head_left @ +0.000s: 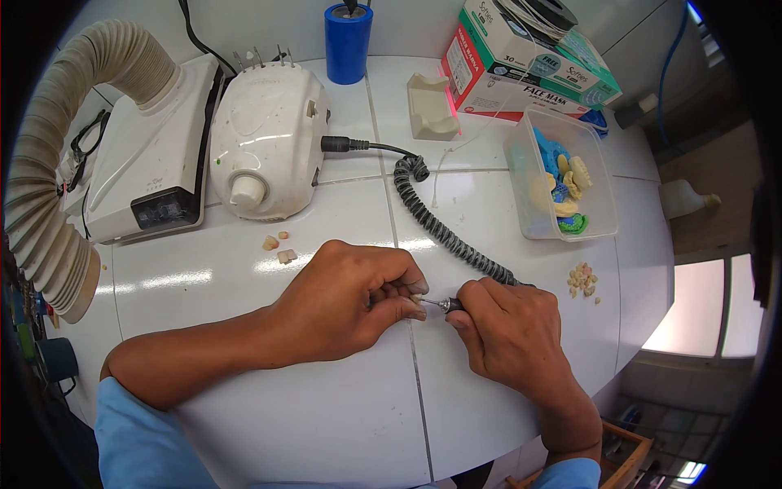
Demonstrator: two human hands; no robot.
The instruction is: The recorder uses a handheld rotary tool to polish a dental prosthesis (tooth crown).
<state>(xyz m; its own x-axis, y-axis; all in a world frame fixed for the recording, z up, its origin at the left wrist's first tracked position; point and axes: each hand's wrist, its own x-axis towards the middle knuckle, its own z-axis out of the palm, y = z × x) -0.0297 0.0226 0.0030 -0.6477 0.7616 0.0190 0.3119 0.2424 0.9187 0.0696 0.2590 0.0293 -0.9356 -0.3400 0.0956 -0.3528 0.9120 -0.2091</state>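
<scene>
My left hand (350, 301) pinches a small cream piece (415, 298) between thumb and fingertips over the white tiled worktop (350, 416). My right hand (509, 326) grips a rotary handpiece (451, 304) with a dark body, its thin bit pointing left and touching or nearly touching that piece. A coiled grey cord (440, 228) runs from the handpiece to a white control unit (269, 138) with a knob and upright bits on top. A few small cream pieces (285, 256) lie left of my hands, and several more (582, 279) lie to the right.
A white extraction box (138, 187) with a ribbed hose (41, 179) stands at left. Behind are a blue cylinder (349, 49), a beige rest (432, 110) and stacked boxes (521, 69). A clear tub (603, 228) of coloured moulds sits at right, near the worktop's edge.
</scene>
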